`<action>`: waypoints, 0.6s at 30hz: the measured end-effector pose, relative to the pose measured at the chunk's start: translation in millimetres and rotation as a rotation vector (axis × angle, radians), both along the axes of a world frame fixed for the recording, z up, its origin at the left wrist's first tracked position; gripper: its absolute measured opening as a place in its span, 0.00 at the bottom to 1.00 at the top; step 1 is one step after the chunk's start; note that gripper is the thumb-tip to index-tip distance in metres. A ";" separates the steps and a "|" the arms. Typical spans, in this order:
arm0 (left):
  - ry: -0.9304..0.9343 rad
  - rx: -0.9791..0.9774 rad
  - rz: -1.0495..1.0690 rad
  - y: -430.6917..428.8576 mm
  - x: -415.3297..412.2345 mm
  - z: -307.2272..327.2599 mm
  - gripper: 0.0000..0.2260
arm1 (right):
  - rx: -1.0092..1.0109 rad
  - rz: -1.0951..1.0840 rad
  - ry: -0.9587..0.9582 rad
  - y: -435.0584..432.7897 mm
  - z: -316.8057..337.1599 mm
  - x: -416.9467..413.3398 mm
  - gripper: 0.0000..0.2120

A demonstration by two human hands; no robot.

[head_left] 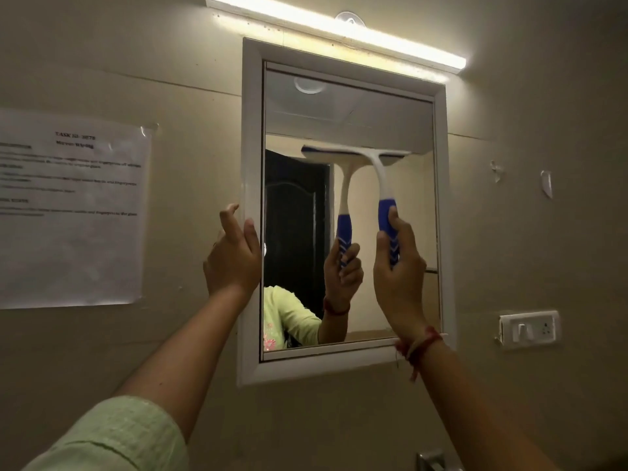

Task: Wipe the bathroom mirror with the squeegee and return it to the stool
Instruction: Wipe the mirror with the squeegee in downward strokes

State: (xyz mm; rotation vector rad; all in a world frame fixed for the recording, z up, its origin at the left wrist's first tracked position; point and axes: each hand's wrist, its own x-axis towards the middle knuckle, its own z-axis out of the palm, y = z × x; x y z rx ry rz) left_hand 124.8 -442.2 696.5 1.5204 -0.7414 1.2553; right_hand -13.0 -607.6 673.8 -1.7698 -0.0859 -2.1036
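Grips squeegee (383,185) in right hand (399,277), blade horizontal across mirror's (416,205) upper half, handle pointing down; holds mirror's left edge with left hand (232,263). Downward pull likely.

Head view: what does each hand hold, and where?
Right hand grips the squeegee by its blue handle; left hand, the mirror frame by its left edge.
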 end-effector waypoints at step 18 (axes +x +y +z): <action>0.001 -0.028 0.037 -3.6 3.6 -0.4 0.16 | -0.020 0.050 0.021 -0.6 -48.3 -4.1 0.17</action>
